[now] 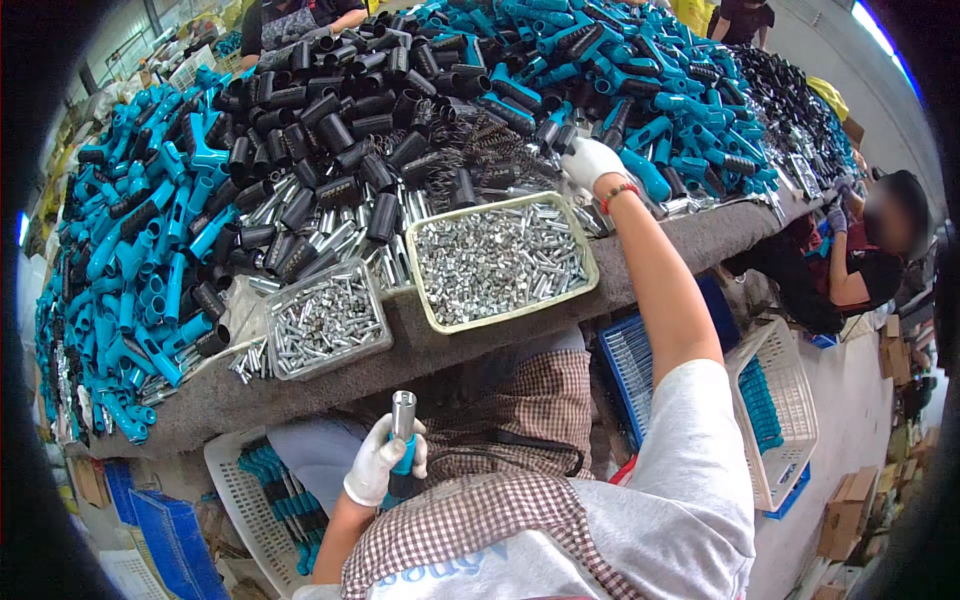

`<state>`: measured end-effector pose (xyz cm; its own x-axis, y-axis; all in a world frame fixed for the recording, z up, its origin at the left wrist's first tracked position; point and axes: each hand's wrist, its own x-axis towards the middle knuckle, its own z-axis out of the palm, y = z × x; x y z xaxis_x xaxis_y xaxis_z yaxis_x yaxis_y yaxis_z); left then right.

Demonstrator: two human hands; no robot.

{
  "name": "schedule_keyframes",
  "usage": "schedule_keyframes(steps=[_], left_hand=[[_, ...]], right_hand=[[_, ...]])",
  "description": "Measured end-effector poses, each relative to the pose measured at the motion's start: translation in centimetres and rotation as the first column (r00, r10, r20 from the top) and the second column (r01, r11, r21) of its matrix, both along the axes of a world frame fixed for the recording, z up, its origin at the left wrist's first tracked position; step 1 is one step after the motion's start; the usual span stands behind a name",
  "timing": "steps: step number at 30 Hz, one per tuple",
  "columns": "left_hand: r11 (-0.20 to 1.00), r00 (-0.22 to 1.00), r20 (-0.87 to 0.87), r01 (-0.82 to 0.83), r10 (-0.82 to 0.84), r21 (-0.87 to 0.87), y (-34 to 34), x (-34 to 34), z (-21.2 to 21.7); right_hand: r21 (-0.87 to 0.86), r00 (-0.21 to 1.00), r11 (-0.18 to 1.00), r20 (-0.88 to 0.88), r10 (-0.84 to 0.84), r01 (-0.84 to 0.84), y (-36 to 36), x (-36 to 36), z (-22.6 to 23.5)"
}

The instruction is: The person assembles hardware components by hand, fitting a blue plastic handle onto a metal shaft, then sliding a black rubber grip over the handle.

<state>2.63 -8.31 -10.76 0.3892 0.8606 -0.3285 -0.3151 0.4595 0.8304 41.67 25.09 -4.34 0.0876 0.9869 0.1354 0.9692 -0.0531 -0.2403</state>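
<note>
My left hand (374, 468), in a white glove, is closed around a teal-and-black handle piece (404, 458) in front of my apron. A shiny silver metal tube (403, 411) stands upright out of its top. My right hand (594, 163), also gloved, reaches to the parts heap on the table. Its fingers are bent together against a small black sleeve (566, 138); whether they grip it or something beneath is hidden. Left of that hand lie thin coil springs (470, 140) and black ribbed sleeves (340, 130). Teal handle bodies (650, 175) lie around its right side.
A cream tray (592, 270) and a clear plastic tub (384, 338), both full of small metal pins, stand at the table's carpeted edge (420, 340). White crates (790, 400) with teal parts stand below. Co-workers sit at the right (850, 270) and far side.
</note>
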Motion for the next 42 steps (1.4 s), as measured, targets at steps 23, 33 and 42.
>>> schedule_keyframes(steps=[23,33,42], left_hand=[[0.943,0.726,-0.671,0.309,-0.151,0.122,1.4,1.0,2.8],[0.82,0.677,-0.733,0.38,0.068,0.427,2.0,0.1,4.7],[0.692,0.483,-0.837,0.514,0.255,0.507,-0.3,-2.0,4.9]], right_hand=[[0.377,0.792,0.923,-0.54,0.285,-0.075,-7.6,0.2,3.0],[0.152,0.464,0.663,-0.602,0.65,-0.733,-25.2,-13.0,4.7],[0.128,0.367,0.498,-0.527,0.767,-0.858,-26.6,-16.0,2.6]])
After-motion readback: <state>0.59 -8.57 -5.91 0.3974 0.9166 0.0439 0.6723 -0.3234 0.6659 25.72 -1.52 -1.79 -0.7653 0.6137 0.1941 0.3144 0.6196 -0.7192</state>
